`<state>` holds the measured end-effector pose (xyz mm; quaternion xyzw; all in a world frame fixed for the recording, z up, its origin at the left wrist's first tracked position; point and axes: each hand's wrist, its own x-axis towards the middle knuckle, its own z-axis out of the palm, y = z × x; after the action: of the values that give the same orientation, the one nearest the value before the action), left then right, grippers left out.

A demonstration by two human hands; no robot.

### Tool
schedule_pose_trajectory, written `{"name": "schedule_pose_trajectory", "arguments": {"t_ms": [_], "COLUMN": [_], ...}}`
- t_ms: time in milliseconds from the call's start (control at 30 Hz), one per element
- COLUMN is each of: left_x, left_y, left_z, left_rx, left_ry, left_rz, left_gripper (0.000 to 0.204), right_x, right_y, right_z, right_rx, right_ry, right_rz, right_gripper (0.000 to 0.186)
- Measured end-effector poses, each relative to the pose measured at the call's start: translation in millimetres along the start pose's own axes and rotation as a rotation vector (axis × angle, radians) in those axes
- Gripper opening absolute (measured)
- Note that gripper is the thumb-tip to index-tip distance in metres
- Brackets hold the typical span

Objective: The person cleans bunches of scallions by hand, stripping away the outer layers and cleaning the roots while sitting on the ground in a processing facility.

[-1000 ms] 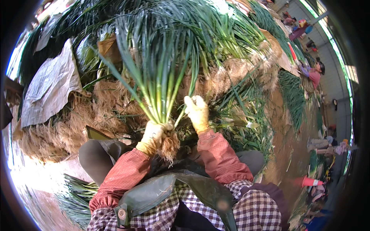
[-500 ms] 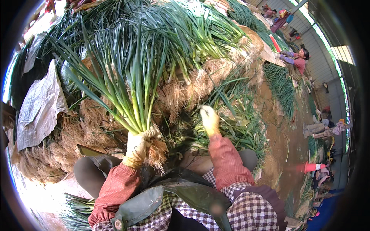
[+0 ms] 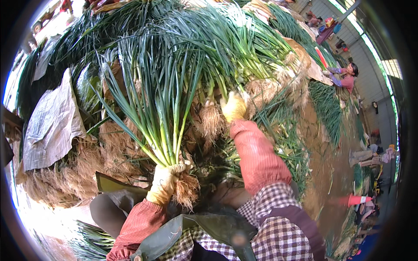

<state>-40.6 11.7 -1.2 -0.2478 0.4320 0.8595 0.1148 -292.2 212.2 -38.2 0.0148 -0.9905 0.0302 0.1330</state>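
Note:
My left hand (image 3: 166, 180), in a pale yellow glove, is closed round a bunch of green onions (image 3: 167, 139) just above its roots. The long green leaves fan upward and the tan roots (image 3: 187, 191) hang below the glove. My right hand (image 3: 235, 106), also gloved, is stretched forward to the large pile of green onions (image 3: 209, 48), touching the white stalk ends over a clump of roots (image 3: 212, 122). Its fingers are blurred among the stalks, so their grip is unclear.
Cut leaves and trimmings (image 3: 287, 150) litter the ground right of the pile. A whitish sheet (image 3: 52, 126) lies over the pile's left side. More green onions (image 3: 89, 239) lie at lower left. A person (image 3: 346, 78) works at far right; a traffic cone (image 3: 357, 200) stands at right.
My right hand has moved up and forward from above the trimmings to the stalks of the pile. My left hand still holds its bunch, and the view has shifted slightly.

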Motion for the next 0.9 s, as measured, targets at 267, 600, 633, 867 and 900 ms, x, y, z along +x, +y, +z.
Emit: {"name": "schedule_pose_trajectory", "arguments": {"t_ms": [267,600,633,867,900], "left_x": [-4,-18,-17,-25,-22], "left_y": [5,-18,-18,-14,-14], "left_z": [6,29,21,21,20], "left_rx": [-0.140,0.123,0.165,0.134,0.132], "left_ry": [0.097,0.120,0.140,0.111,0.110], "left_rz": [0.009,0.010,0.018,0.010,0.009], "left_gripper": [0.015,0.010,0.010,0.009,0.009], "right_x": [-131,-112,-112,-129,-134], "right_y": [-52,-74,-80,-79,-78], "right_z": [-58,-65,-60,-56,-64], "right_rx": [1.460,0.719,0.775,1.417,1.415], "right_ry": [-0.525,-0.282,-0.295,-0.175,-0.177], "right_rz": [0.185,0.044,0.041,0.055,0.054], "right_gripper": [0.021,0.033,0.032,0.008,0.008]}}
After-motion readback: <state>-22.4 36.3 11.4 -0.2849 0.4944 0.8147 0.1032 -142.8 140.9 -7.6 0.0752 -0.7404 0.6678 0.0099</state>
